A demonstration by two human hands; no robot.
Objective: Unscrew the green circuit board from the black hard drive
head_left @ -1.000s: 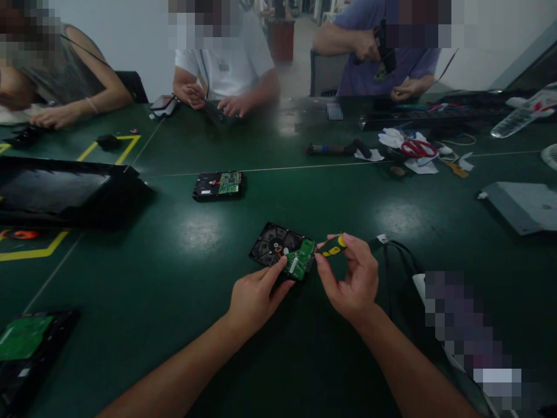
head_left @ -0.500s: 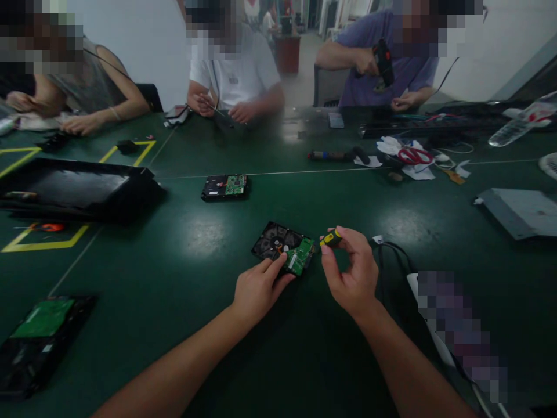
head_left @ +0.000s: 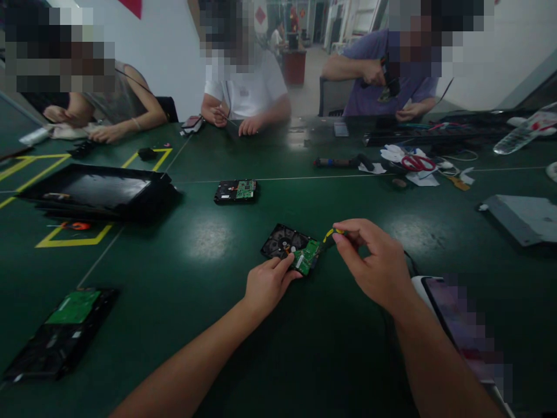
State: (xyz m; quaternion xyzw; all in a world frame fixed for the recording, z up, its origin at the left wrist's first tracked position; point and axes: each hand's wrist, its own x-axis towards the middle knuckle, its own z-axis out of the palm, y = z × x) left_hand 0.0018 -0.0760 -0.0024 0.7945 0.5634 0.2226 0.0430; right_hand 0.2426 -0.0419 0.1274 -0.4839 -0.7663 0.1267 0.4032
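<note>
Head view: with the left hand (head_left: 265, 284), grasping a black hard drive (head_left: 275, 238) by its near edge, pressing one fingertip onto the near corner of its green circuit board (head_left: 310, 251); positioning this drive at centre, flat side up, on or just above the green table (head_left: 209, 325), hiding any gap beneath. With the right hand (head_left: 378, 264), pinching a yellow-and-black screwdriver (head_left: 328, 235) between thumb and fingers, pointing its working end down toward the board's right edge; being too small there to tell contact. Beyond the held drive, showing a second drive (head_left: 226, 191), board up; at lower left, a third drive (head_left: 54, 342), likewise. At far left, showing a black casing (head_left: 104, 188), with an orange-handled tool (head_left: 80, 226) lying just before it beside yellow tape (head_left: 73, 242). At right, showing a grey box (head_left: 522, 217), a clear bottle (head_left: 520, 136), red-handled scissors (head_left: 418, 164) among white items, and a screened device (head_left: 461, 313) nearest. Across the table, seating three people, including a person in purple (head_left: 369, 96) gripping a power drill (head_left: 390, 86).
</note>
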